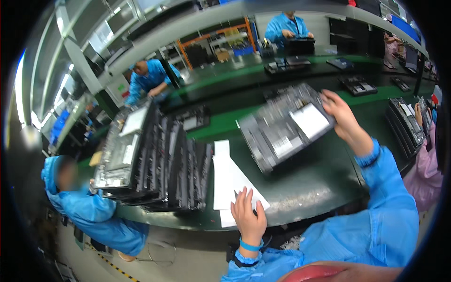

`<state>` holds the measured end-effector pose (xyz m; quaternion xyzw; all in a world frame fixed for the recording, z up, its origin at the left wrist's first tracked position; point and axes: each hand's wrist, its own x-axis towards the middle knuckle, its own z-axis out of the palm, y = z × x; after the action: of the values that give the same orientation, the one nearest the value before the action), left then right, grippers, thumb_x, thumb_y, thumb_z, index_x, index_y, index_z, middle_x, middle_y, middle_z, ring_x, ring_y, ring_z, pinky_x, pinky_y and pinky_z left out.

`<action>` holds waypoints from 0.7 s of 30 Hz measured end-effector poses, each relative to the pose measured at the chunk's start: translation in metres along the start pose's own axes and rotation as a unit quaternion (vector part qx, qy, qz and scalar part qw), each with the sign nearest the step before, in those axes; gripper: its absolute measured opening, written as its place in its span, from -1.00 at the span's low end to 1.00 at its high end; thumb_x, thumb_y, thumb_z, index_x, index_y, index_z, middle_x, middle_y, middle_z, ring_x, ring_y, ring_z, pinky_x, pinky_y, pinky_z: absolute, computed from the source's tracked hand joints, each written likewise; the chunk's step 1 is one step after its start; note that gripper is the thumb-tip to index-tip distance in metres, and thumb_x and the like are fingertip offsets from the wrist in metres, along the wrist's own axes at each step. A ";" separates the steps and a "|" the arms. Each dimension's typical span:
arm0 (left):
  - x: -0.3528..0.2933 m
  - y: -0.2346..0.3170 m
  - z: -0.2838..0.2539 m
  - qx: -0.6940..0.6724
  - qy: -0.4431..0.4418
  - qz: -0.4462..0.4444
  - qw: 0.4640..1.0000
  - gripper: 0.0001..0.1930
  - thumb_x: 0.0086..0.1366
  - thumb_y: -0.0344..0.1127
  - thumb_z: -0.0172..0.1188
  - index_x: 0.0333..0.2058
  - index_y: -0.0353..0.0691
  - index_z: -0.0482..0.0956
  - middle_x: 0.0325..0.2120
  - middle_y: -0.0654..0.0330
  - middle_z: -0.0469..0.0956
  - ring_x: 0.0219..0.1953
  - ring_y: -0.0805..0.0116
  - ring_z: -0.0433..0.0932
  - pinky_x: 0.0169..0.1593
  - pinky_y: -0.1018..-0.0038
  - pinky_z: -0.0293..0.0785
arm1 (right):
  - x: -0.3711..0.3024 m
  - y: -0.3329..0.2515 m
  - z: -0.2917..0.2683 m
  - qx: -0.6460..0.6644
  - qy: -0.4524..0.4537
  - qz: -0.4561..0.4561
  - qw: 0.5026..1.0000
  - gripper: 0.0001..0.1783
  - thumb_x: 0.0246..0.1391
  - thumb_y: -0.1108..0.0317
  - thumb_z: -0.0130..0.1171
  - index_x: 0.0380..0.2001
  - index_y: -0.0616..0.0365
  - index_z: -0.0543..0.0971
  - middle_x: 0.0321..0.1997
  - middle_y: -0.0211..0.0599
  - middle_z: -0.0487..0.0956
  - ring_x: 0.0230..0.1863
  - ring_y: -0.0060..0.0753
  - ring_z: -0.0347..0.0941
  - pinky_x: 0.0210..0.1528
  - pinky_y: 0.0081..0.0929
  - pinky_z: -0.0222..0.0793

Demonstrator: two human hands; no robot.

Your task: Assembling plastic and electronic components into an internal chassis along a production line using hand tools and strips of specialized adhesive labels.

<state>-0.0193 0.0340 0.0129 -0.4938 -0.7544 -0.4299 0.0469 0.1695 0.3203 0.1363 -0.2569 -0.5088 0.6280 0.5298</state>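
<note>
Dark green workbench [324, 174], co-worker in blue [282, 28] beyond. Grey-black laptop base [268, 127] held tilted over bench, gripped by right hand [339, 113] at far right edge, presumably to keep the broad face clear. Left hand [250, 218] empty, fingers spread at white paper sheets [224, 181]; cannot tell if touching. Similar bases [167, 160] leaning in a row at left, probably to save room. White labels [309, 120] on held base; too blurred to read, no brand visible.

A long, shiny, dark green surface [336, 176] is stretching across the room. Under it, a pale grey floor [202, 254] is showing, and a thin yellow-and-black striped line [112, 264] is running along it. Tall orange metal shelving [251, 35] is standing at the back. A long white light [19, 89] is shining brightly on the left.
</note>
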 end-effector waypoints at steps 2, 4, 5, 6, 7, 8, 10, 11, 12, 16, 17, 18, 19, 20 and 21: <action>0.006 0.016 -0.015 -0.075 0.029 0.005 0.997 -0.63 0.21 -0.40 0.06 0.00 -0.36 0.46 0.07 -0.11 0.40 0.17 -0.05 0.33 0.24 0.13 0.16 | -0.051 -0.004 -0.042 -0.001 -0.003 0.034 0.999 -0.37 0.09 0.63 -0.03 0.25 0.31 0.14 0.34 0.03 0.23 0.24 -0.20 0.30 0.20 -0.37 0.33; 0.013 0.038 -0.036 -0.144 0.061 0.032 0.987 -0.69 0.17 -0.53 0.05 -0.08 -0.42 0.48 -0.03 -0.11 0.47 0.04 0.00 0.47 0.12 0.28 0.35 | -0.094 0.009 -0.077 -0.009 0.010 0.036 0.999 -0.39 0.07 0.66 -0.03 0.23 0.28 0.17 0.30 -0.03 0.28 0.18 -0.28 0.36 0.15 -0.40 0.38; 0.021 0.049 -0.049 -0.145 0.060 0.064 0.986 -0.68 0.17 -0.53 0.05 -0.08 -0.43 0.48 -0.04 -0.10 0.47 0.04 0.02 0.47 0.12 0.29 0.35 | -0.109 0.018 -0.087 -0.018 0.030 0.035 0.999 -0.41 0.06 0.68 -0.04 0.20 0.25 0.21 0.25 -0.09 0.34 0.14 -0.33 0.39 0.11 -0.45 0.39; 0.031 0.061 -0.063 -0.147 0.058 0.097 0.983 -0.68 0.17 -0.53 0.05 -0.07 -0.43 0.47 -0.04 -0.09 0.48 0.03 0.05 0.47 0.12 0.29 0.34 | -0.121 0.031 -0.100 -0.074 0.014 -0.015 0.997 -0.46 0.04 0.69 -0.05 0.14 0.24 0.30 0.18 -0.15 0.41 0.10 -0.36 0.40 0.06 -0.47 0.38; 0.042 0.075 -0.076 -0.146 0.073 0.117 0.980 -0.66 0.16 -0.54 0.04 -0.04 -0.43 0.45 -0.03 -0.06 0.47 0.04 0.11 0.47 0.12 0.32 0.34 | -0.132 0.035 -0.105 -0.244 0.016 -0.059 0.968 -0.54 0.02 0.68 -0.03 0.04 0.25 0.38 0.08 -0.07 0.47 0.04 -0.33 0.42 0.05 -0.43 0.36; 0.056 0.087 -0.084 -0.180 0.079 0.142 0.970 -0.64 0.17 -0.54 0.02 -0.01 -0.42 0.43 0.01 -0.03 0.44 0.04 0.16 0.46 0.11 0.35 0.34 | -0.148 0.018 -0.093 -0.437 0.042 -0.013 0.898 -0.59 0.00 0.63 0.02 -0.02 0.21 0.42 0.01 0.06 0.49 0.05 -0.10 0.43 0.09 -0.34 0.33; 0.091 0.119 -0.105 -0.205 0.088 0.214 0.951 -0.65 0.21 -0.52 -0.01 0.00 -0.44 0.41 0.04 -0.05 0.41 0.07 0.21 0.43 0.15 0.38 0.30 | -0.149 0.055 -0.114 -0.630 0.064 -0.241 0.736 -0.65 -0.03 0.52 0.09 -0.10 0.18 0.49 -0.19 0.14 0.55 -0.14 0.15 0.50 -0.07 -0.27 0.41; 0.113 0.142 -0.113 -0.207 0.081 0.249 0.943 -0.67 0.23 -0.53 -0.03 -0.02 -0.46 0.41 0.05 -0.05 0.40 0.10 0.22 0.41 0.17 0.38 0.28 | -0.148 0.056 -0.114 -0.536 0.080 -0.170 0.823 -0.66 -0.04 0.51 0.09 -0.12 0.19 0.50 -0.24 0.14 0.56 -0.20 0.13 0.51 -0.12 -0.27 0.42; 0.143 0.163 -0.110 -0.227 0.093 0.291 0.925 -0.68 0.22 -0.46 0.08 -0.03 -0.35 0.47 0.01 -0.07 0.45 0.05 0.12 0.46 0.07 0.36 0.37 | -0.153 0.058 -0.112 -0.427 0.098 -0.089 0.894 -0.68 -0.04 0.49 0.09 -0.13 0.20 0.50 -0.29 0.15 0.57 -0.26 0.12 0.53 -0.18 -0.26 0.44; 0.274 0.267 -0.121 -0.179 0.121 0.390 0.895 -0.67 0.29 -0.33 0.09 -0.03 -0.40 0.46 -0.12 -0.05 0.55 -0.07 0.18 0.53 0.04 0.39 0.42 | -0.158 0.039 -0.110 -0.398 0.104 -0.059 0.909 -0.67 -0.05 0.47 0.10 -0.13 0.19 0.51 -0.34 0.12 0.58 -0.29 0.12 0.54 -0.21 -0.25 0.43; 0.315 0.282 -0.125 -0.144 0.157 0.383 0.899 -0.66 0.28 -0.31 0.09 -0.03 -0.38 0.46 -0.15 -0.07 0.56 -0.09 0.16 0.55 0.03 0.37 0.43 | -0.157 0.038 -0.109 -0.408 0.094 -0.068 0.906 -0.66 -0.06 0.46 0.10 -0.13 0.19 0.51 -0.35 0.10 0.59 -0.31 0.11 0.55 -0.23 -0.24 0.43; 0.358 0.298 -0.144 -0.042 0.151 0.394 0.906 -0.64 0.29 -0.30 0.11 -0.01 -0.38 0.47 -0.10 -0.01 0.56 -0.04 0.28 0.53 0.07 0.45 0.41 | -0.158 0.038 -0.111 -0.417 0.080 -0.076 0.902 -0.66 -0.07 0.45 0.10 -0.14 0.19 0.51 -0.37 0.08 0.59 -0.33 0.10 0.55 -0.25 -0.24 0.43; 0.403 0.301 -0.150 -0.037 0.192 0.429 0.882 -0.62 0.29 -0.25 0.12 -0.01 -0.38 0.47 -0.12 -0.03 0.57 -0.06 0.28 0.55 0.04 0.46 0.43 | -0.155 0.047 -0.114 -0.416 0.065 -0.137 0.897 -0.67 -0.06 0.44 0.10 -0.14 0.19 0.50 -0.38 0.07 0.59 -0.32 0.10 0.55 -0.25 -0.23 0.43; 0.443 0.309 -0.155 0.071 0.200 0.445 0.870 -0.65 0.30 -0.30 0.08 -0.01 -0.39 0.47 -0.11 -0.01 0.57 -0.04 0.22 0.54 0.00 0.39 0.47 | -0.158 0.040 -0.110 -0.421 0.060 -0.090 0.900 -0.67 -0.05 0.45 0.07 -0.14 0.19 0.49 -0.34 0.08 0.58 -0.29 0.12 0.54 -0.21 -0.21 0.43; 0.482 0.305 -0.169 0.050 0.059 0.254 0.964 -0.63 0.30 -0.24 0.08 -0.05 -0.42 0.48 -0.13 -0.07 0.57 -0.03 0.21 0.55 -0.01 0.35 0.49 | -0.156 0.046 -0.108 -0.413 0.043 -0.125 0.901 -0.67 -0.05 0.46 0.05 -0.13 0.19 0.48 -0.29 0.10 0.57 -0.24 0.15 0.52 -0.18 -0.18 0.42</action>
<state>-0.0845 0.3001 0.5411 -0.6403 -0.6205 -0.3936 0.2239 0.2920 0.2187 0.0226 -0.4137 -0.7270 0.2791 0.4715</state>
